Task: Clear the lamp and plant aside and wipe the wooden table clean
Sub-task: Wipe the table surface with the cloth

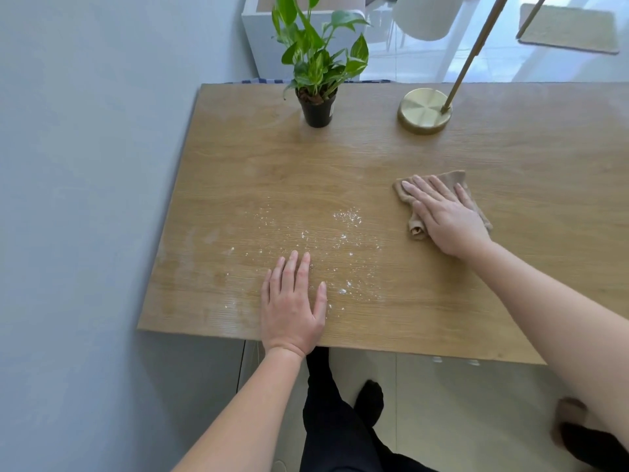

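A wooden table (238,172) fills the middle of the view. White crumbs (340,233) are scattered over its front left part. My left hand (292,308) lies flat on the wood near the front edge, fingers straight, beside the crumbs. My right hand (446,216) presses flat on a folded brown cloth (452,180) to the right of the crumbs. A green plant in a black pot (318,110) stands at the far edge. The lamp's round brass base (423,110) sits to its right, its thin stem leaning up to the right.
A grey wall (85,165) runs along the table's left side. Behind the table stand a white cabinet (265,39) and a white chair (425,18), with a woven mat (571,28) on the shiny floor. My legs in dark trousers (333,420) are below the front edge.
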### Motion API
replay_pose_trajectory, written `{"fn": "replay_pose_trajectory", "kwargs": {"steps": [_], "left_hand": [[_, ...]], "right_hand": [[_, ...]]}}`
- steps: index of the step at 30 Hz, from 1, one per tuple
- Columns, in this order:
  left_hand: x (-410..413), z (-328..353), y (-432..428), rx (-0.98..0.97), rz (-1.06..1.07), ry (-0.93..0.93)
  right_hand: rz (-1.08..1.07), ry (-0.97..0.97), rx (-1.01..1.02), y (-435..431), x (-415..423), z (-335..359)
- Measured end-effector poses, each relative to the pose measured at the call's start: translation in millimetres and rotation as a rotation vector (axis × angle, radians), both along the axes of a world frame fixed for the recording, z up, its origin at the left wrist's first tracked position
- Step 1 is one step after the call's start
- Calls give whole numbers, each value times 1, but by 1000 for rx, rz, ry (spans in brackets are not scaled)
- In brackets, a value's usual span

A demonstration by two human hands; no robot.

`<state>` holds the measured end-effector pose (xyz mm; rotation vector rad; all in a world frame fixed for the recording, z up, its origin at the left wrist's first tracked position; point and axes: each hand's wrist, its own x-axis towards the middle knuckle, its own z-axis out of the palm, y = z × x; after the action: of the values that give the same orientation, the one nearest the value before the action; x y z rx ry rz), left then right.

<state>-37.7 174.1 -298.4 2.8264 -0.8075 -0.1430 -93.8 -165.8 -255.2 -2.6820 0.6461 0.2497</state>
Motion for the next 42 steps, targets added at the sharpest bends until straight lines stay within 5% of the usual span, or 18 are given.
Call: {"fn": "replay_pose_trajectory", "kwargs": {"steps": [5, 12, 19, 22, 26, 34, 42], "left_hand": [[0, -1, 1, 5, 0, 13], [-1, 0, 2, 2, 6, 12], [0, -1, 0, -10, 4, 3], [0, -1, 0, -5, 6, -3], [0, 0, 1, 5, -1, 3], [0, -2, 0, 2, 2, 4], [-1, 1, -1, -8, 10, -6]], "right_hand": [[-332, 1, 30, 8, 84, 0], [87, -15, -3, 23, 47, -5], [-402, -21, 11, 12, 103, -11], [-200, -34, 14, 36, 126, -10], [196, -46, 5, 31, 52, -7], [-200, -20, 56, 20, 74, -2], [286, -16, 74, 60, -14, -7]]}}
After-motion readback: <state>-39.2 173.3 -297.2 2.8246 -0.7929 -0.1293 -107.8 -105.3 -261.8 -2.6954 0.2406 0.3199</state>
